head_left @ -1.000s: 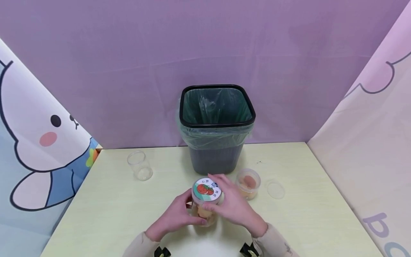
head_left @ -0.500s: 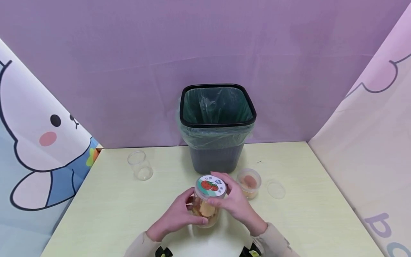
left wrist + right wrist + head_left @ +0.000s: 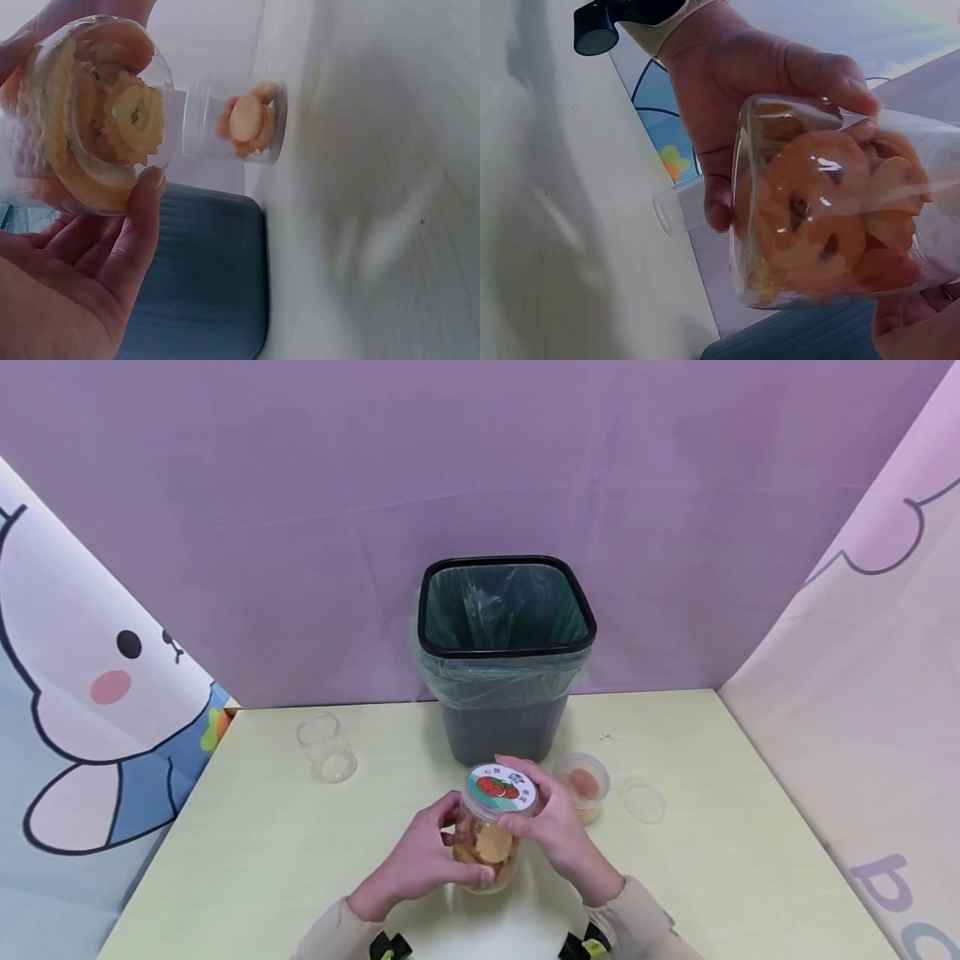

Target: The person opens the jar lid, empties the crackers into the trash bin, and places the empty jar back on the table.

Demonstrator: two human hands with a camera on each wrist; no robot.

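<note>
Desk [image 3: 262, 852] carries a lined bin [image 3: 506, 652] at the back, with the cookie jar [image 3: 491, 839] held above it, near the front edge. Left hand [image 3: 420, 864] wraps the jar body; right hand [image 3: 551, 827] curls round the labelled lid [image 3: 500, 787]. Smaller open cup [image 3: 581, 787] just right, loose clear lid [image 3: 645, 802] beyond, empty cup [image 3: 326, 747] far left.

three clear jars [image 3: 487, 839] [image 3: 580, 785] [image 3: 327, 746], two holding cookies; one loose lid [image 3: 644, 801]; one bin [image 3: 505, 652]; two hands [image 3: 416, 864] [image 3: 553, 831].

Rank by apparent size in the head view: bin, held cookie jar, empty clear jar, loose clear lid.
1. bin
2. held cookie jar
3. empty clear jar
4. loose clear lid

The held jar is raised nearer the camera, so its lead over the empty jar is unsure.
</note>
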